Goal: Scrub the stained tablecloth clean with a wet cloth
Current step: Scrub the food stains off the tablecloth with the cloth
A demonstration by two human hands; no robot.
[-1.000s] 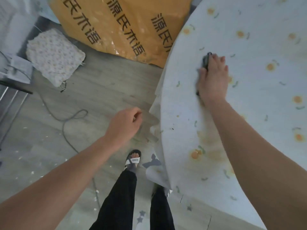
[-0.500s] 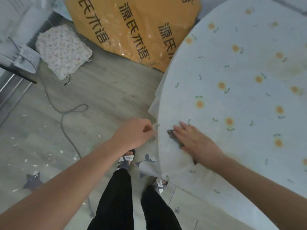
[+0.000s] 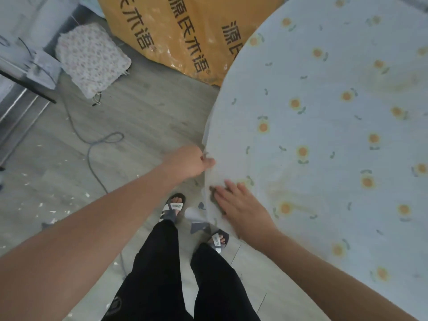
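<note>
The tablecloth (image 3: pixel 324 135), pale blue with orange flowers, covers a round table that fills the right side of the view; its curved near edge runs from upper centre down to the person's feet. The left hand (image 3: pixel 190 162) is at that edge, fingers curled and thumb closed, pinching the hanging hem of the tablecloth. The right hand (image 3: pixel 240 205) lies on top just inside the edge, fingers straight and together, pressing flat on the wet cloth (image 3: pixel 214 193), a dark rag of which only a small part shows beyond the fingertips. A yellowish stain (image 3: pixel 278 188) sits on the tablecloth just beside the right hand, on the side away from the edge. Both sandals (image 3: pixel 173 206) stand on the grey floor (image 3: pixel 139 112) close under the table edge. A loose cable (image 3: pixel 92 149) loops across the floor to the left, well apart from the feet. An orange sack (image 3: pixel 185 31) leans behind the table edge, and a knitted cushion (image 3: pixel 92 56) lies near it.
</note>
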